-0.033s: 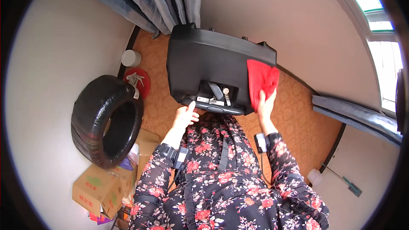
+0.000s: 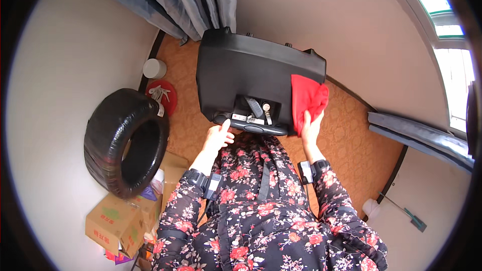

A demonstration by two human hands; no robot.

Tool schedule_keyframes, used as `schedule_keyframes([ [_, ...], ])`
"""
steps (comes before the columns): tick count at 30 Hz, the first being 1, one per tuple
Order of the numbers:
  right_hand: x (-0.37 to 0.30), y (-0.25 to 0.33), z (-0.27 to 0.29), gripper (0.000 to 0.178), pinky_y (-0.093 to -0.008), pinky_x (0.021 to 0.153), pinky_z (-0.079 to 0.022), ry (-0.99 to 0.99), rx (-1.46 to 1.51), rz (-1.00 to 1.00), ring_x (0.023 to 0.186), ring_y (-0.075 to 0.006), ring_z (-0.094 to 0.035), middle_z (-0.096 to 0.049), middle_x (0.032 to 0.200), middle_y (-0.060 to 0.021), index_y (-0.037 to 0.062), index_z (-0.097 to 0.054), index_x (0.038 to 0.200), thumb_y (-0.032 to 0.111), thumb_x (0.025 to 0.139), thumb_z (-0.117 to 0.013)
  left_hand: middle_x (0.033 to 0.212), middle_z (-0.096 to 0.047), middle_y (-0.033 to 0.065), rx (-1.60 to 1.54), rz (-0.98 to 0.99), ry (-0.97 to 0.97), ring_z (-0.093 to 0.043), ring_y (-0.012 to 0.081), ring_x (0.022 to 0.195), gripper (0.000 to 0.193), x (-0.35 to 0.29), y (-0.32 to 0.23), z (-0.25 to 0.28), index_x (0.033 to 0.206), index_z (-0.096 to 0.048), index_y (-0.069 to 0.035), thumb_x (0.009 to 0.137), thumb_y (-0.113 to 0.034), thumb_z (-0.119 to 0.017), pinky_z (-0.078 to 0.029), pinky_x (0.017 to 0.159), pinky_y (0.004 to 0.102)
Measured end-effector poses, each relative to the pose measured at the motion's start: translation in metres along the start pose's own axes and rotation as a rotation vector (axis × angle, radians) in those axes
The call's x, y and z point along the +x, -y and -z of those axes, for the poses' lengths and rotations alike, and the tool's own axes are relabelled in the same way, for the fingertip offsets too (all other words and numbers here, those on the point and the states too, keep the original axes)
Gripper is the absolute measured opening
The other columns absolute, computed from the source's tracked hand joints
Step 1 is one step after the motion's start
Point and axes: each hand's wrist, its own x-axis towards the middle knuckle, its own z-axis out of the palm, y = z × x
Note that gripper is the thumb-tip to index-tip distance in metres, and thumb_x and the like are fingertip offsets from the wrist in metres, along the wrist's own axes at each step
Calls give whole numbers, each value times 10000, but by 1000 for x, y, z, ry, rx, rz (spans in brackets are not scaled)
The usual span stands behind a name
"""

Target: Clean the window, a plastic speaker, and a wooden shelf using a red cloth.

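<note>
In front of me stands a large black boxy case with knobs along its far edge. A recess on its near side holds a dark remote-like piece, a wristwatch and small white-labelled items. My left hand is closed at the left end of the case's black handle, thumb on top and fingers curled below. At the right side, my right hand grips a bright red cloth. The cloth lies against the case's right edge, bunched on its outer side.
To the left, a black wrapped tyre leans by the wall near cardboard boxes. A white round container and a red round item sit on the floor behind it. Grey curtains hang at the back; a green-headed tool is at right.
My right hand and the red cloth have slid slightly toward me along the case's right edge. The left hand and the case stay in place.
</note>
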Motion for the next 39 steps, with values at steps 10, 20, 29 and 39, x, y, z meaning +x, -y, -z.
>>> schedule_keyframes([
  [10,105,17,12,673,-403,1054,-319,79,-96,142,1294,-362,-359,-353,1405,-213,63,-299,1405,387,871,-550,802,-673,85,55,-18,16,-642,155,674,589,-5,4,-3,988,-606,6,885,-563,-491,-489,614,297],
  [20,40,14,3,678,-453,1031,-332,-3,-206,118,1246,-414,-375,-364,1340,-261,53,-270,1405,357,870,-555,801,-678,100,78,-6,39,-661,159,680,576,3,11,1,1019,-591,0,882,-553,-507,-500,568,254],
  [29,-17,-7,32,749,-409,1047,-333,103,-237,12,1254,-370,-403,-390,1354,-221,12,-283,1395,293,807,-651,805,-676,88,68,-7,78,-646,158,662,601,6,21,-4,997,-621,0,874,-576,-502,-488,577,285],
  [39,58,52,24,707,-529,955,-338,54,-678,588,1207,-405,-381,-395,1325,-221,103,-460,1291,260,663,-744,781,-673,97,68,-6,81,-653,161,643,571,-2,21,-11,989,-613,27,888,-525,-511,-491,554,266],
])
